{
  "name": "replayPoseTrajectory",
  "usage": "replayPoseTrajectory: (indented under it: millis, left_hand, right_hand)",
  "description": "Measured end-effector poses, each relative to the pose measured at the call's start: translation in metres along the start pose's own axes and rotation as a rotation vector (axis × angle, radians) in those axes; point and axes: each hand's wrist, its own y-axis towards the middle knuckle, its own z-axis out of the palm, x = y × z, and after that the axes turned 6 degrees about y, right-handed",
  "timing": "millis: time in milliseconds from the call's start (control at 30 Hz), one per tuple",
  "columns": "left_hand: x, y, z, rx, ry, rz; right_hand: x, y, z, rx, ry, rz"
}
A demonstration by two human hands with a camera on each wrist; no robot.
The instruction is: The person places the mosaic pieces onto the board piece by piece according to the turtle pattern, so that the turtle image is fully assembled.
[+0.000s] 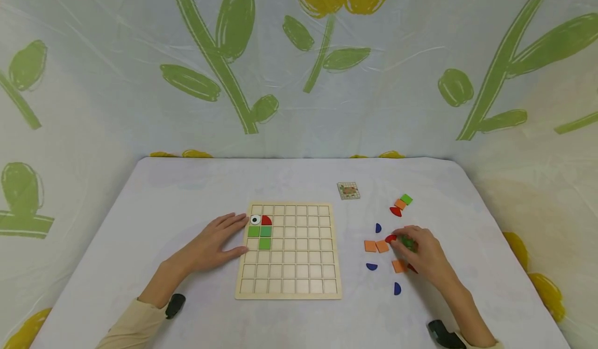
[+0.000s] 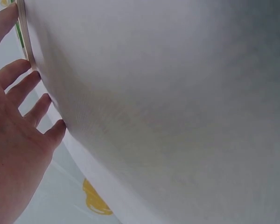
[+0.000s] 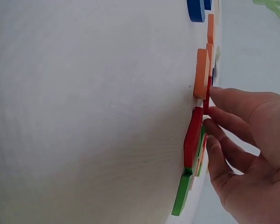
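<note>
A wooden grid board point(image 1: 299, 296) lies on the table, and my left hand point(image 1: 219, 242) rests with spread, straight fingers at its left edge. In its upper left cells sit a white eye tile point(image 1: 255, 219), a red quarter-circle tile point(image 1: 266, 220) and green square tiles point(image 1: 264, 243). Right of the board, my right hand point(image 1: 422, 253) pinches another red quarter-circle tile point(image 1: 390, 239) between thumb and index finger, low over the table. Green tiles point(image 1: 408, 243) show partly under that hand. An orange square tile point(image 1: 399, 266) lies by its thumb side, in the right wrist view also close to the fingertips.
Blue half-circle tiles point(image 1: 371, 267) and orange squares point(image 1: 370, 246) lie between board and right hand. Farther back are a red tile point(image 1: 395, 212), an orange tile point(image 1: 400, 204) and a green tile point(image 1: 406, 199). A small picture card point(image 1: 349, 190) lies behind the board's right corner.
</note>
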Motion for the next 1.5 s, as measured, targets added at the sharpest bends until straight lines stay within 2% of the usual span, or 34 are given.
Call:
replayPoseTrajectory:
  millis: [300, 633, 867, 1167, 1500]
  left_hand:
    - [0.001, -0.001, 0.001, -0.006, -0.007, 0.007]
    - [0.001, -0.001, 0.002, -0.01, -0.013, 0.009]
    - [0.003, -0.001, 0.003, -0.005, -0.008, 0.017]
    - [0.002, -0.001, 0.001, -0.003, -0.007, 0.018]
    - [0.0, -0.001, -0.001, 0.004, -0.018, 0.019]
  right_hand:
    - [0.002, 0.001, -0.003, 0.031, 0.003, -0.003]
    - [0.002, 0.002, -0.002, 0.035, 0.058, 0.046]
    - [0.003, 0.004, 0.001, 0.009, 0.048, 0.006]
    - [0.011, 0.012, 0.007, -0.038, 0.107, -0.061]
    - [0.029, 0.028, 0.02, 0.0, 0.161, -0.018]
